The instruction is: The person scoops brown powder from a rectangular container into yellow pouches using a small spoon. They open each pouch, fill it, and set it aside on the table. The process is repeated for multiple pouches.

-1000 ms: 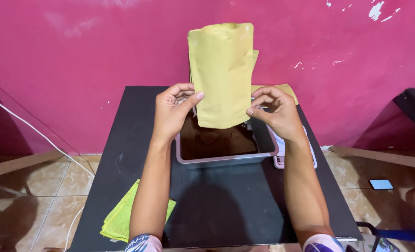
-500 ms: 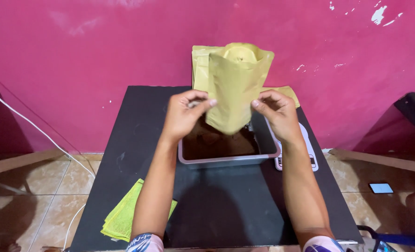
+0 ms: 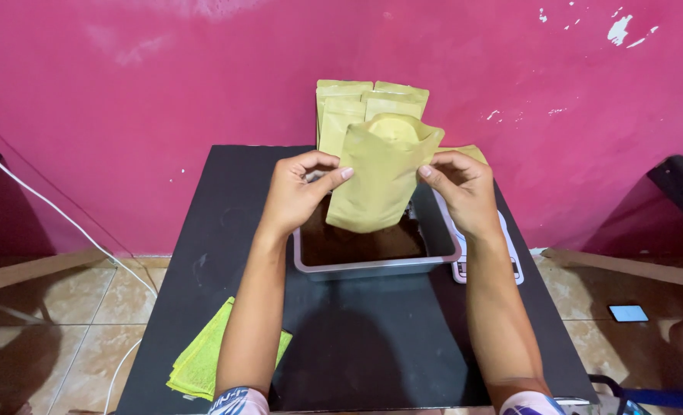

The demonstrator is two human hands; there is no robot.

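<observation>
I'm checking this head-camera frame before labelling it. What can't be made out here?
- Inside of the yellow pouch: its own front wall hides it, though left hand and right hand spread its mouth.
- White scale: mostly hidden behind the tray and right forearm.
- Standing pouches: lower parts hidden by the held pouch.

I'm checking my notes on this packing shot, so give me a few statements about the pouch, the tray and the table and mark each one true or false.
1. Both hands hold one yellow pouch: the left hand and the right hand pinch the open pouch at its sides. True.
2. The pouch hangs above a tray of brown powder. True.
3. The green cloth lies inside the tray. False: it lies at the black table's near left corner.
4. No other pouches are in sight. False: more pouches stand against the pink wall.
5. The phone lies on the table. False: it lies on the floor.
</observation>
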